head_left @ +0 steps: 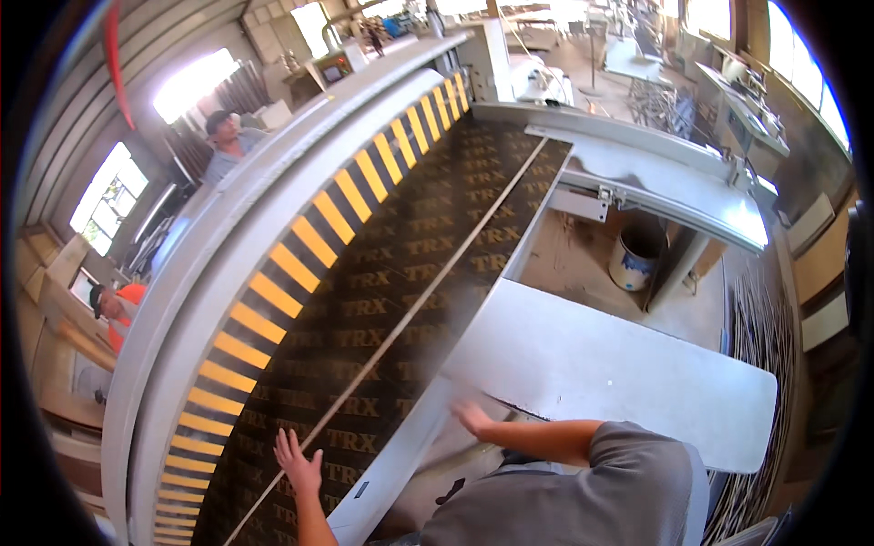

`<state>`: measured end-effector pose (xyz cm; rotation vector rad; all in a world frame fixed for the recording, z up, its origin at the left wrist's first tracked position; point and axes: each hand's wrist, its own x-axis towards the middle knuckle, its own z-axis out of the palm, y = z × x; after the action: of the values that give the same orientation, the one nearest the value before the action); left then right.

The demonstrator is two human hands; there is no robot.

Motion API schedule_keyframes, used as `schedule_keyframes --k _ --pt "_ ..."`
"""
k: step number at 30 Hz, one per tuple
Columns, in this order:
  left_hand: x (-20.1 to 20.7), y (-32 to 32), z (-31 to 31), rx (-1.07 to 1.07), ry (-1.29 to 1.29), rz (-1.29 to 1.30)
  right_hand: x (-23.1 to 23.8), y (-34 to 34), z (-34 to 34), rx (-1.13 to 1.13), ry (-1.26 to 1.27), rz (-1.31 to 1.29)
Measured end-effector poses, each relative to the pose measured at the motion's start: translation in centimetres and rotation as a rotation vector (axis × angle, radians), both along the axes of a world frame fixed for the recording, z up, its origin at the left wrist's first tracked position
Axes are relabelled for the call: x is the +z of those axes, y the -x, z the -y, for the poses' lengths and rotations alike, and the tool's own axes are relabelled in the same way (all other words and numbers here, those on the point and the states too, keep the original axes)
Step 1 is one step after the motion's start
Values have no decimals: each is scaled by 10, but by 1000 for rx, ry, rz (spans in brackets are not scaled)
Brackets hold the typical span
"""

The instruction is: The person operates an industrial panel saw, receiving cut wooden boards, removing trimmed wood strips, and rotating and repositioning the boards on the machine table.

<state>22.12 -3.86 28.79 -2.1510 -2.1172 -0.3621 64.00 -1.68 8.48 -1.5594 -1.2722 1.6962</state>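
A dark brown sheet (364,309), probably film-faced plywood, is printed all over with repeated lettering and lies along the bed of a large panel saw. Down its length runs a narrow tan strip (401,326); whether it is a loose sliver or a cut edge I cannot tell. My left hand (299,462) is open, fingers spread, over the sheet at the near end of that strip. Beside the bed's pale metal edge (401,464) is my right hand (471,417), smeared by motion. I cannot make out anything in its fingers.
A grey beam with yellow-and-black striped guard (309,255) borders the sheet's left side. On the right are a pale side table (628,373), a bucket (635,259) and a bundle of thin strips (760,364). Two people (228,146) stand beyond the beam.
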Motion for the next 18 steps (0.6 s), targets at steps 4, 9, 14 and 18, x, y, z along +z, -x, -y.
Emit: schedule_keyframes --k 4,9,14,18 --pt "-83 4 74 255 128 30 24 49 12 -353 496 -496" --pt "-138 3 214 264 179 182 -15 96 23 -504 450 -866" --pt "-132 33 296 194 206 244 -44 82 71 -553 -21 -515" --pt "-102 44 358 187 333 78 48 77 134 -580 181 -174"
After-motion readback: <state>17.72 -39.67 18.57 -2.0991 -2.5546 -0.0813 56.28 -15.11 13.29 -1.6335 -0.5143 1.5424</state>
